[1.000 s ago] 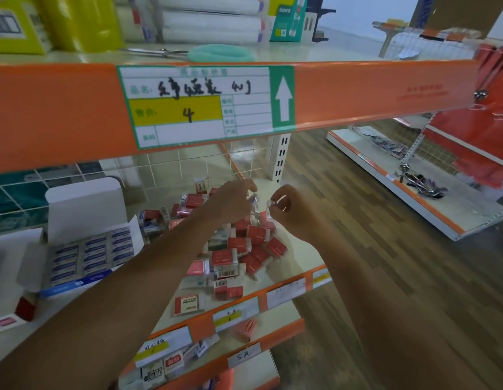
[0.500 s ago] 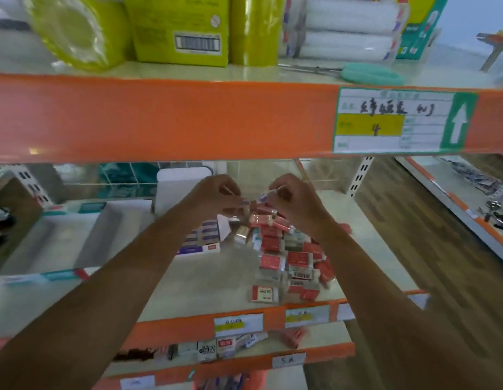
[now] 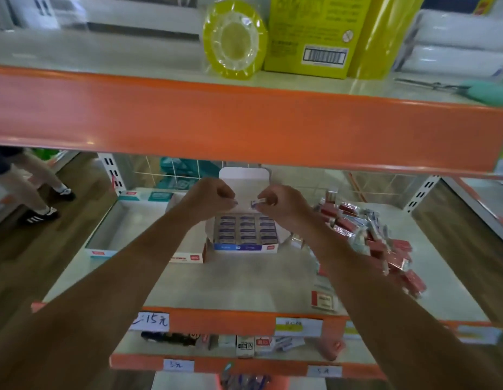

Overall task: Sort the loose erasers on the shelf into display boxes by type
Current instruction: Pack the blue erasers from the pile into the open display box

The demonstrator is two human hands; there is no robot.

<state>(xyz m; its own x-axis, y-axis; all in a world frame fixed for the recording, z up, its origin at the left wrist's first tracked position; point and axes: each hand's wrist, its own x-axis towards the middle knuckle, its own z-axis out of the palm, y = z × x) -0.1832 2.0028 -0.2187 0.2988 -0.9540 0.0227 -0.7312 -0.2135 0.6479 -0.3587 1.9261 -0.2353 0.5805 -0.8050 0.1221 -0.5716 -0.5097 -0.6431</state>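
Note:
My two hands hover side by side over an open display box (image 3: 246, 247) filled with rows of blue-labelled erasers, its white lid standing up behind. My right hand (image 3: 284, 205) pinches a small blue-and-white eraser (image 3: 257, 203) at its fingertips. The fingers of my left hand (image 3: 212, 197) are curled a short gap left of that eraser; whether they hold anything is hidden. A heap of loose red-wrapped erasers (image 3: 371, 243) lies on the shelf to the right. One more red eraser (image 3: 323, 299) sits near the front edge.
An open teal-and-white box (image 3: 104, 250) stands at the left, a red-edged box (image 3: 188, 258) beside it. The orange lip of the upper shelf (image 3: 244, 128) hangs low overhead, with yellow packs and scissors on top. A person's legs (image 3: 33, 192) stand in the left aisle.
My view and both hands swung left from the red eraser heap to above the blue eraser box. The small eraser travelled along in my right hand.

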